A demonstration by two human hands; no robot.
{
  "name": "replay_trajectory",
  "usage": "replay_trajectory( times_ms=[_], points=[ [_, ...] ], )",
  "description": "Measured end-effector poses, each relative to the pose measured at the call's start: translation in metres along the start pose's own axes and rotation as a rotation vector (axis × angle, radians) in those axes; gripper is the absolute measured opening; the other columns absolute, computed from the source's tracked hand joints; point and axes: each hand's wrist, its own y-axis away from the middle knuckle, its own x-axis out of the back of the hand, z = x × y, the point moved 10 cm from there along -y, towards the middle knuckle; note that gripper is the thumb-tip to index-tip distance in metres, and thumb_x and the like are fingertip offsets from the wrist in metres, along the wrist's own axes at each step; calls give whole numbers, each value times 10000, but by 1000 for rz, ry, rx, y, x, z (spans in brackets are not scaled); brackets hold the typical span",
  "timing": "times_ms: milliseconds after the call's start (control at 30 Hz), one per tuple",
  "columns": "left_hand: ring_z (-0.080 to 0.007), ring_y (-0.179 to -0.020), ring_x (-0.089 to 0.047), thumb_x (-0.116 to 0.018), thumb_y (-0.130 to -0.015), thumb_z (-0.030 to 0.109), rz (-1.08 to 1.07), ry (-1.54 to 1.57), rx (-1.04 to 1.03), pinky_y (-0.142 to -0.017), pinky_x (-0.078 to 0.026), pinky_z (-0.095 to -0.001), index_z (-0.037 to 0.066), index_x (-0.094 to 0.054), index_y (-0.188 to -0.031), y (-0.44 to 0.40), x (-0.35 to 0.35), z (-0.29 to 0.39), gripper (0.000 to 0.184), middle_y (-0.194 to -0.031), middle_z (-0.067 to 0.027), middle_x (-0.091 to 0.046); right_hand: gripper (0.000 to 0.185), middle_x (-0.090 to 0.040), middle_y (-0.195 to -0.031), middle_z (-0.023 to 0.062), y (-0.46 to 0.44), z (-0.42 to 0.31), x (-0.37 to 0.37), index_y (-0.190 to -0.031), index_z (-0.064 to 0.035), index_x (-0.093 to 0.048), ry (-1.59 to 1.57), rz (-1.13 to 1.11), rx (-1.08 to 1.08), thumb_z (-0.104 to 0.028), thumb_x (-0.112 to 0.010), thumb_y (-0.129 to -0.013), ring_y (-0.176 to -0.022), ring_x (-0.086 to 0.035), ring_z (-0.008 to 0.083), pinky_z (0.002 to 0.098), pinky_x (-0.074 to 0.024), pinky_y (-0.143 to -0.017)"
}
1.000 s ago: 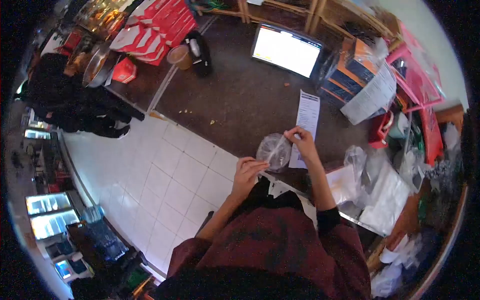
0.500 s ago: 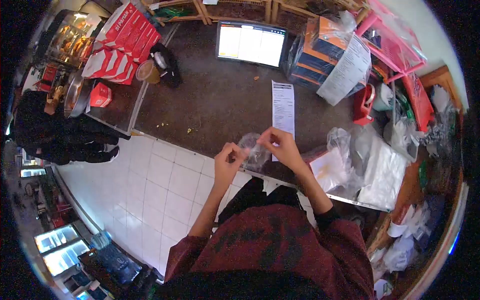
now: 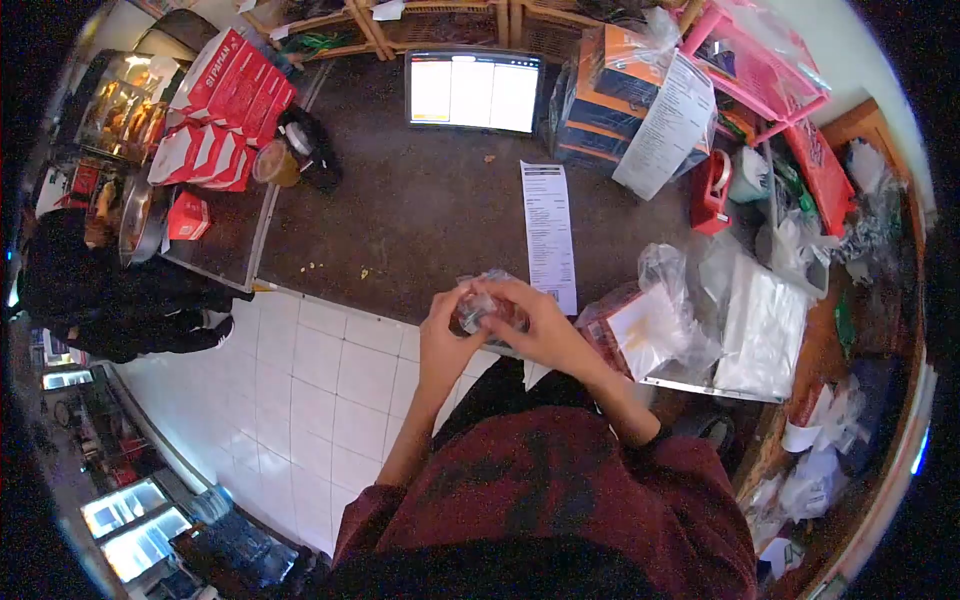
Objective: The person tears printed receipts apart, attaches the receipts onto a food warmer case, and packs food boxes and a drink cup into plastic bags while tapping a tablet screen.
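A crumpled clear plastic bag point(image 3: 480, 308) is held between both hands just over the counter's front edge. My left hand point(image 3: 443, 335) curls round its left side, fingers closed. From the right, my right hand point(image 3: 545, 328) grips it, with the thumb across the front. Whether anything is inside the plastic I cannot make out. A long printed receipt point(image 3: 549, 225) lies on the counter just beyond my right hand. Close to my right forearm sits a plastic-wrapped box point(image 3: 632, 330) with a white top.
A lit tablet point(image 3: 475, 92) stands at the back beside stacked boxes point(image 3: 600, 110) with a receipt hanging down. Right are clear plastic bags point(image 3: 762, 335) and a red tape dispenser point(image 3: 711, 195). Red-and-white cartons point(image 3: 205, 155) and a drink cup point(image 3: 275, 163) sit left, near a person in black point(image 3: 120, 290).
My fingers were pinching the spread bag with the hands apart. Now both hands have closed in round it, and it looks more bunched. The view has shifted slightly.
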Motion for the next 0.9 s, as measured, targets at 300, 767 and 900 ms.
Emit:
replay_trajectory(
  times_ms=[300, 767, 900],
  points=[
    [-181, -994, -542, -504, -788, -46, -92, 285, -136, -792, -448, -261, 53, -468, -1254, 5, -7, 41, 478, -1219, -121, -504, 244, -571, -820, 73, -5, 31, 6, -933, -30, -592, 56, 125, -41, -158, -686, -747, -698, -519, 158, 279, -427, -594],
    [-143, -883, -566, -677, -701, -51, -49, 487, -3, -823, -459, -267, -13, -471, -1092, -6, 6, 37, 444, -1020, -109, -569, 140, -575, -802, 70, -4, -14, -21, -892, -62, -564, 355, -96, 261, -88, -586, -757, -794, -464, 266, 371, -406, -712],
    [-111, -872, -548, -628, -751, -32, -244, 307, 137, -787, -461, -262, -15, -569, -962, -18, -2, 0, 220, -1015, -63, -583, 183, -596, -908, 76, -23, -19, -1, -876, -72, -522, 122, -335, 127, -192, -617, -776, -784, -550, 278, 447, -376, -828]
  ],
)
